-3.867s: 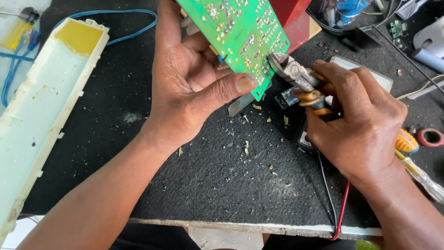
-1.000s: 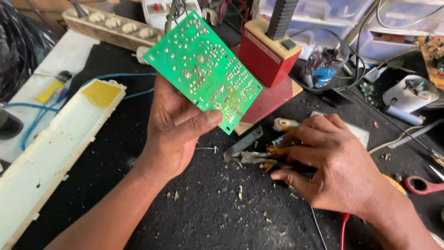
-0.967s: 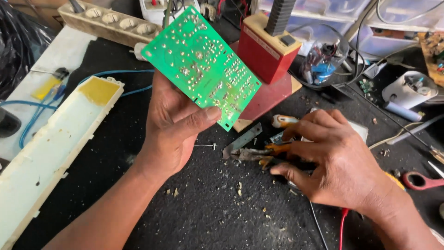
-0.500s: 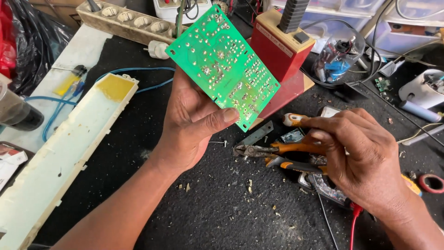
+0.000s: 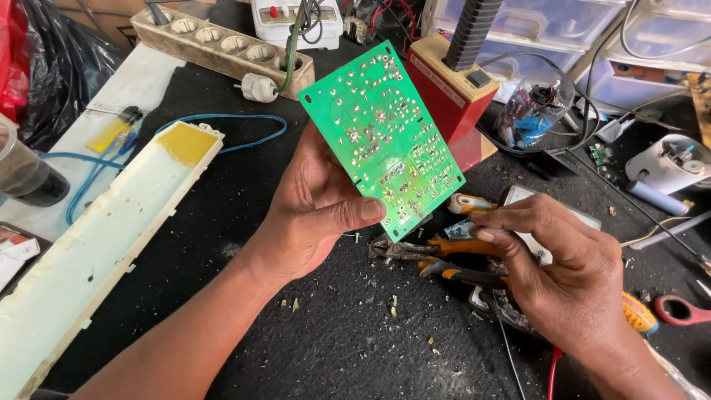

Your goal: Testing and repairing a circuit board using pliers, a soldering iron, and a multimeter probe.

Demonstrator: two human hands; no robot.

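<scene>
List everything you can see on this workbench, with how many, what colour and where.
circuit board: one, green, held up at centre
pliers: one, orange handles, on the mat under the right hand
long plastic cover: one, cream with a yellow end, left
power strip: one, beige, top left
blue wire: one, beside the cover
red box: one, red with tan top, behind the board
mat: one, black, littered with clippings
left hand: holds the board
right hand: rests on the pliers
</scene>
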